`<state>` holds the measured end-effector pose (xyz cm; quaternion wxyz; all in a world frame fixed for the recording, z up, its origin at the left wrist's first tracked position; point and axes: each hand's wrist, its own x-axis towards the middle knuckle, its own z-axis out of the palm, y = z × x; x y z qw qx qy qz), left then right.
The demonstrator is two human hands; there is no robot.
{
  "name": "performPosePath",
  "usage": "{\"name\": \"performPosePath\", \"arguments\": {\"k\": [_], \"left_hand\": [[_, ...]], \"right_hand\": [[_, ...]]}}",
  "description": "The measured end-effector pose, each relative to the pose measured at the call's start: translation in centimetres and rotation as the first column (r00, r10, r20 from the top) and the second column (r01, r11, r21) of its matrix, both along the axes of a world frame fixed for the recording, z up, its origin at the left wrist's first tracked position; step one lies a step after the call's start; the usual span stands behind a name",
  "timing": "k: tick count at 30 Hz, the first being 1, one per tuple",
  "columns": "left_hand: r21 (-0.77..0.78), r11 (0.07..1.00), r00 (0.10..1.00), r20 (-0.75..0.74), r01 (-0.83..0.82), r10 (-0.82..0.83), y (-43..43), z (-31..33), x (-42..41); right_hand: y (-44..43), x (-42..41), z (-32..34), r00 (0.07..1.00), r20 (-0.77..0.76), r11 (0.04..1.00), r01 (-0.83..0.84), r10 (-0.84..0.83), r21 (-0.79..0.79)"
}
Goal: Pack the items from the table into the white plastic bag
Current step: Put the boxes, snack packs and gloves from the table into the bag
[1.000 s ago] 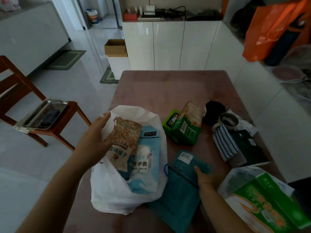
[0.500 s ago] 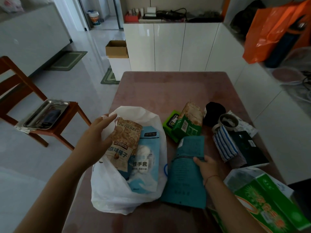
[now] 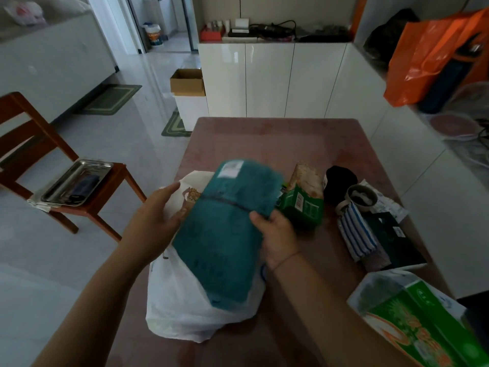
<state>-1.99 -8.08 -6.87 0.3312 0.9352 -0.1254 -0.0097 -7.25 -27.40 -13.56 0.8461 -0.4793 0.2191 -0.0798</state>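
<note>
White plastic bag (image 3: 185,308), teal pouch (image 3: 225,234) above, right hand (image 3: 275,234) gripping

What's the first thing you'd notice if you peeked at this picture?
The big teal pouch in the middle, held by the right hand over the white plastic bag, which the left hand holds at its rim. Next, the bright orange bag at the top right, and the green-and-orange package at the table's near right corner.

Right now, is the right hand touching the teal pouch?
Touching. The head view shows the right hand gripping the right edge of the teal pouch, its fingers wrapped onto the front, holding it above the white plastic bag.
</note>
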Motion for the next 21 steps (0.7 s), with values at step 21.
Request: {"name": "performPosePath", "arguments": {"k": [21], "left_hand": [[0.503,0.863,0.978,0.201,-0.049,-0.062,0.0,-2.4,9.5]], "right_hand": [[5.2,6.3,-4.8,0.894,-0.185,0.908,-0.377,0.409,0.185]]}}
